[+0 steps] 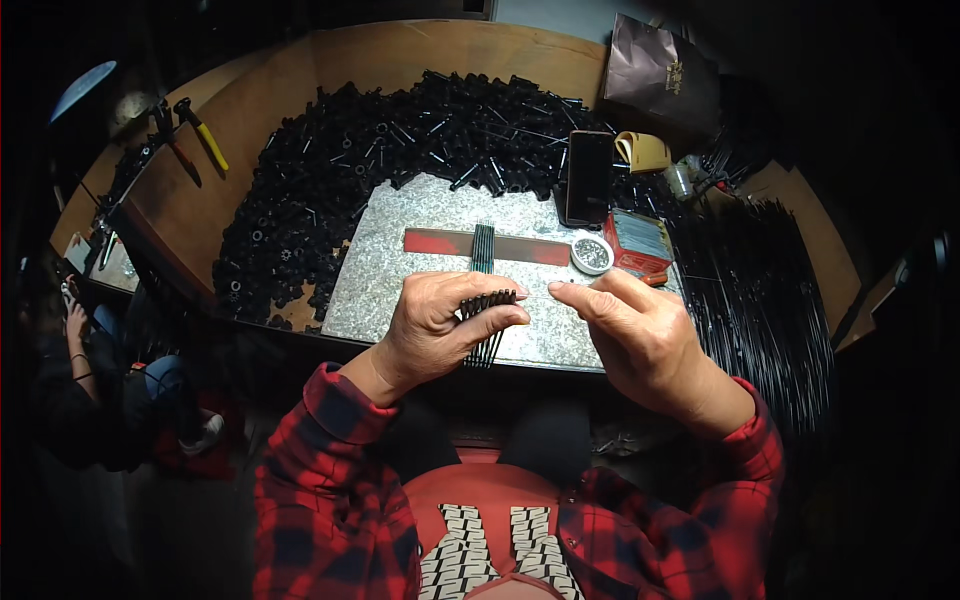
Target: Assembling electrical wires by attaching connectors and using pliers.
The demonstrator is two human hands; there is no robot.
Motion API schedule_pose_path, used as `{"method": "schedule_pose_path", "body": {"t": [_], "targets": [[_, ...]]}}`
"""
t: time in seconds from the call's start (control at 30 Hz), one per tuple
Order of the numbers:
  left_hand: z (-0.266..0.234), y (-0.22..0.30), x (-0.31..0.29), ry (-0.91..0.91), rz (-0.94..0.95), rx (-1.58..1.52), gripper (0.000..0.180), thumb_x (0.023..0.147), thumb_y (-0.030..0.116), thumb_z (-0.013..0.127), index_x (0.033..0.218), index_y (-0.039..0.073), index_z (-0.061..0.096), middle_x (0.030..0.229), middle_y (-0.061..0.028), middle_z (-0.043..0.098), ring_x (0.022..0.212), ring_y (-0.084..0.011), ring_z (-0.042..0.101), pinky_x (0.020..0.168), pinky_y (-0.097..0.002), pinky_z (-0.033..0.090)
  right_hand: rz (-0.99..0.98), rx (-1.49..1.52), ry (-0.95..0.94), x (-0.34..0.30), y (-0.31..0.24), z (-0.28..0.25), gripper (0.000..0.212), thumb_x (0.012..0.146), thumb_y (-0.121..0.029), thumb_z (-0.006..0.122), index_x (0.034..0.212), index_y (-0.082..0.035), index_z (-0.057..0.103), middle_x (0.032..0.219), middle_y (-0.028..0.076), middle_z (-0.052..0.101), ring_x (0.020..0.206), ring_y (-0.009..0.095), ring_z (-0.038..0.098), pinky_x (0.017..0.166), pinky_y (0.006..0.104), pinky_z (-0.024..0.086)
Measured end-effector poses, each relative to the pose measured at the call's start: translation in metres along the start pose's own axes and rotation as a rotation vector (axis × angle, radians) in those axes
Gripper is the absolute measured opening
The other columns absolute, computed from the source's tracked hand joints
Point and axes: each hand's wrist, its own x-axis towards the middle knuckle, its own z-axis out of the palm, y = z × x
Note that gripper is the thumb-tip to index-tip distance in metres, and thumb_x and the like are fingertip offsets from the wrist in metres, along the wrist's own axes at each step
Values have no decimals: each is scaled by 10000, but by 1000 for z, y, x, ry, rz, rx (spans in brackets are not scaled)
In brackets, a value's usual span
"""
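Observation:
A row of thin black metal rods (483, 345) is pinched between the thumb and fingers of my left hand (415, 325), their ends lined up along the thumb. My right hand (645, 325) is just to the right, thumb and index finger pressed together on a fine wire-like strand (538, 296) that reaches toward the rod ends. Beyond my hands, a flat red-and-brown bar (435, 242) lies crosswise on a speckled metal plate (375, 270). More dark rods (484, 240) cross over that bar. Beside its right end sits a white round dish (592, 256) of tiny metal pieces.
A big heap of black parts (330, 150) fills the back, inside a wooden wall (400, 52). At right are a phone (589, 175), a red box (638, 262), a paper bag (660, 75) and long black rods (770, 310). Another person's hand (76, 322) shows at far left.

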Motion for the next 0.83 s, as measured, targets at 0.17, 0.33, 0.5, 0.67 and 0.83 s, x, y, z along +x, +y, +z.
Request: {"method": "schedule_pose_path", "body": {"t": [0.17, 0.33, 0.5, 0.67, 0.83], "targets": [[-1, -1, -1, 0, -9, -44, 170, 791, 117, 729, 924, 22, 683, 818, -101, 701, 701, -175, 685, 591, -256, 514, 17, 15, -13, 4, -4, -2, 367, 771, 81, 608, 1114, -51, 613, 743, 99, 568, 612, 223, 597, 513, 318, 492], [-3, -1, -2, -40, -33, -53, 167, 814, 140, 709, 936, 29, 682, 837, -96, 702, 720, -190, 685, 621, -270, 518, 17, 4, -40, 5, -4, -4, 387, 764, 94, 594, 1123, -48, 606, 742, 101, 570, 626, 217, 608, 530, 314, 502], [-4, 2, 3, -92, -25, -34, 160, 842, 101, 673, 953, -14, 673, 798, -107, 697, 754, -181, 689, 676, -268, 542, 10, 0, -35, 6, -5, -5, 390, 764, 98, 587, 1128, -44, 600, 741, 101, 572, 611, 216, 606, 511, 314, 497], [-6, 2, 1, -91, -26, -36, 158, 838, 98, 677, 948, -15, 672, 798, -106, 697, 754, -185, 689, 671, -269, 543, 4, 6, -21, 6, -5, -6, 385, 765, 96, 587, 1123, -45, 602, 739, 99, 572, 595, 217, 601, 488, 313, 485], [-6, 3, 3, -102, 7, -38, 140, 837, 91, 677, 945, 2, 679, 806, -102, 699, 742, -205, 692, 681, -273, 547, -4, -15, -37, 6, -6, -6, 355, 791, 54, 605, 1129, -52, 602, 742, 94, 574, 584, 214, 595, 486, 316, 483]]}}
